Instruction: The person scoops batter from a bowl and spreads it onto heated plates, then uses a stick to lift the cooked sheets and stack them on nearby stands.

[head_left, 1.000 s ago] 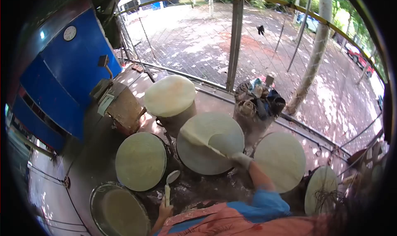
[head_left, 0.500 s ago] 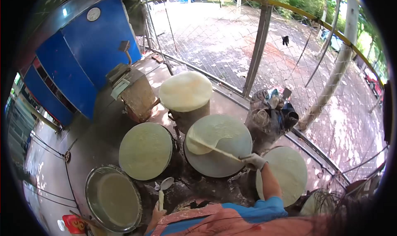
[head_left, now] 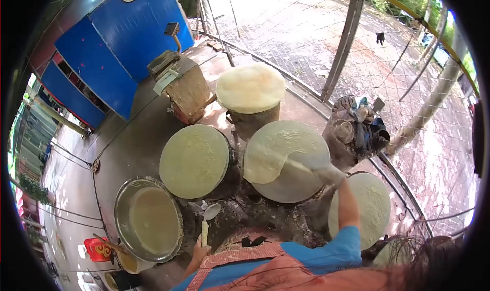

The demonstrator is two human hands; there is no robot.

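Lifting is the step judged to be in hand: a thin stick [head_left: 301,161] is clamped in the grip of the right hand [head_left: 334,176], right of centre in the frame, and a pale sheet [head_left: 265,163] is draped over the stick's far end, part of it peeled up from the round steaming cloth [head_left: 293,138] beneath. The hand is blurred, so the fingers cannot be told apart, but the grip is closed round the stick's near end.

The left hand [head_left: 200,251], at the lower middle of the frame, is closed on the handle of a ladle [head_left: 208,219], whose bowl lies between the steamers, just beside a metal basin of batter [head_left: 148,219] at the lower left.

Around the worked steamer stand three more: one with a greenish sheet [head_left: 194,161] to its left, one with a cream sheet [head_left: 250,87] above, and one at the lower right [head_left: 370,204], just beside the right forearm. A basket of rags and tools [head_left: 357,125] stands to the right.

By judgement, the next move calls for the stick to be slid further under the sheet and raised evenly, since the sheet looks thin and could tear or fold on itself.
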